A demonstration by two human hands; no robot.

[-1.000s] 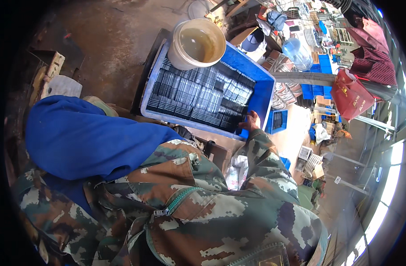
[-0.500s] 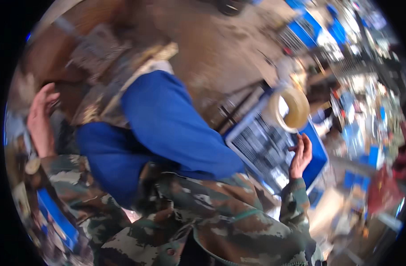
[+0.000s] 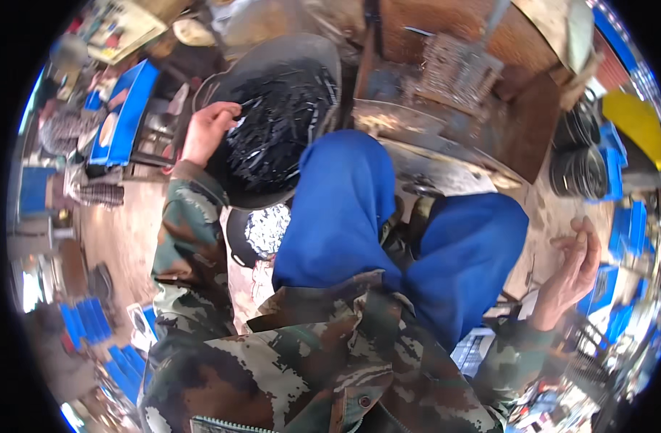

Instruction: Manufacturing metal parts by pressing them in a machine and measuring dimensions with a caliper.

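My left hand is over the left rim of a large black tub. Its fingers are bent together, and a small pale bit shows at the fingertips, too small to name. Inside the tub lies a heap of thin dark strips. Out to the right of my knees, my right hand hangs in the air with its fingers stretched and nothing in them. Below the tub, a dark round container holds shiny pale pieces.
Ahead of my knees stands a rusty brown machine table with a metal block on it. Black round containers and blue bins are at the right. A blue tray stands at far left.
The view has swung left, from a crate at my right toward the black tub. My left hand is now at the tub's rim. My right hand is away from a beige ring-shaped thing.
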